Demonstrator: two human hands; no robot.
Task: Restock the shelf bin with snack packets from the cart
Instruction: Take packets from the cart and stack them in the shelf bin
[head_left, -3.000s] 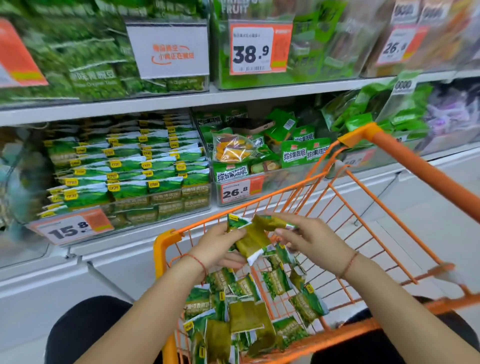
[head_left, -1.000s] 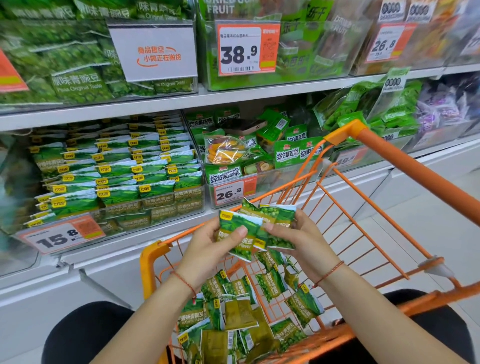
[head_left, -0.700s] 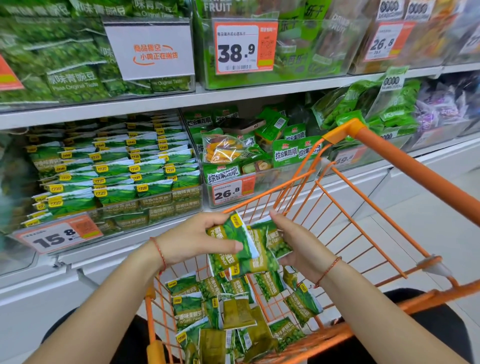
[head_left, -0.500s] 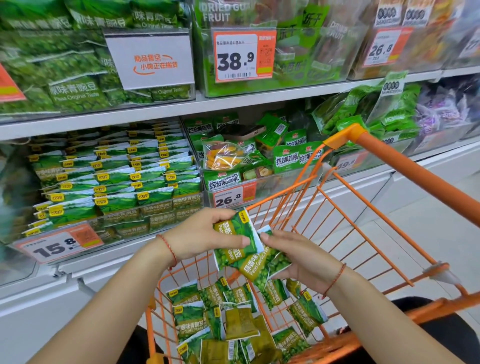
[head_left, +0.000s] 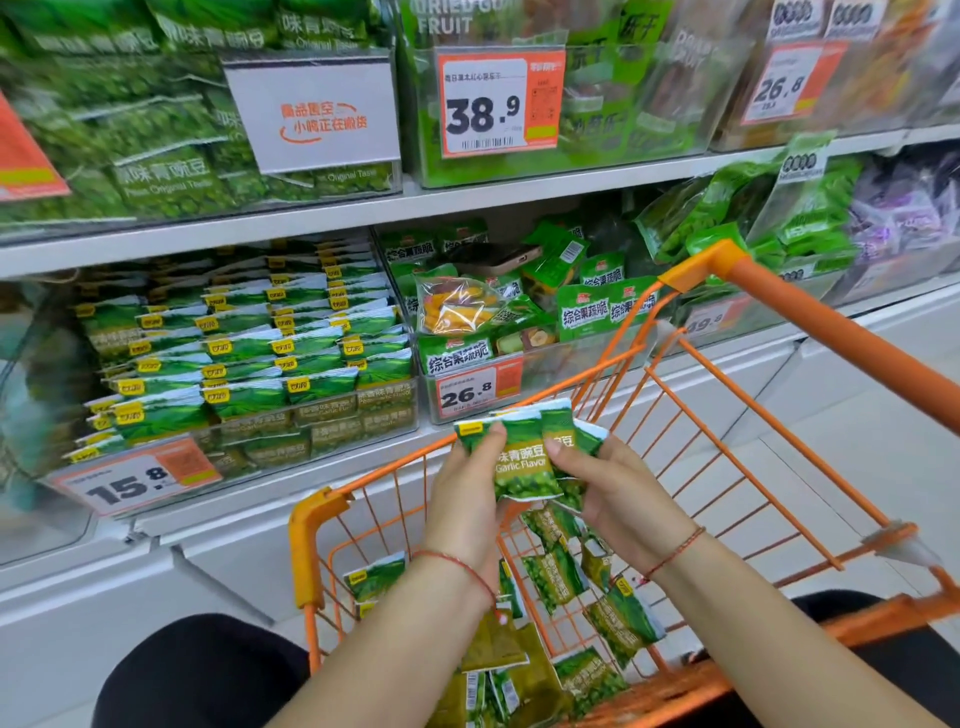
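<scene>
My left hand (head_left: 470, 499) and my right hand (head_left: 618, 499) are together gripping a small stack of green snack packets (head_left: 527, 457) at the centre of the frame, thumbs pressing on the front packet, the one reading "Garlic Flavor", and fingers curling behind. I am holding the stack above the orange cart (head_left: 727, 415), which is filling the lower right of the frame. More packets (head_left: 556, 582) are lying loose in the cart's basket below my wrists. The shelf bin (head_left: 249, 353) is sitting at middle left, packed with rows of matching green packets, a 15.8 price tag (head_left: 135, 480) leaning on its front. To its right, another bin is wearing a 26.8 tag (head_left: 470, 392).
</scene>
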